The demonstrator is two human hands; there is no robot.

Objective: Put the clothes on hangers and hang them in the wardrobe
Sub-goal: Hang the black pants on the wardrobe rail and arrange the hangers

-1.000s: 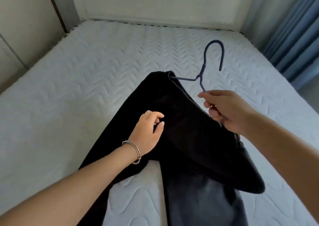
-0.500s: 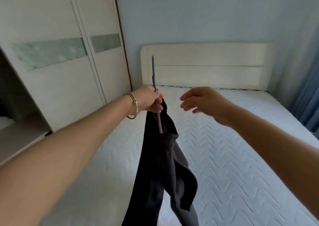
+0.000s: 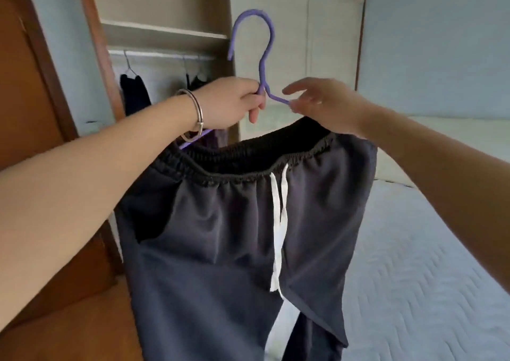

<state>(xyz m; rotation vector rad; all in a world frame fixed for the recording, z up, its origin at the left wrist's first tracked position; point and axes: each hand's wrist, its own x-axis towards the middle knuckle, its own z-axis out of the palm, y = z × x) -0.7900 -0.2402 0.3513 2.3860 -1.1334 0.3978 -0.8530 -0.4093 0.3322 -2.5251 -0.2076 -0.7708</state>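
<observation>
Soft even daylight, slight motion blur, wide-angle edge distortion.

Pale quilted mattress (image 3: 414,278); wardrobe rail (image 3: 154,54) carrying dark garments (image 3: 135,95)

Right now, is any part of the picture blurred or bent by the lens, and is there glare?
Head view: the right hand is slightly blurred, the left hand gripping the purple hanger is sharper; the wide lens tilts the wardrobe frame; light is soft and even, no glare; the dark trousers keep visible folds.
</observation>
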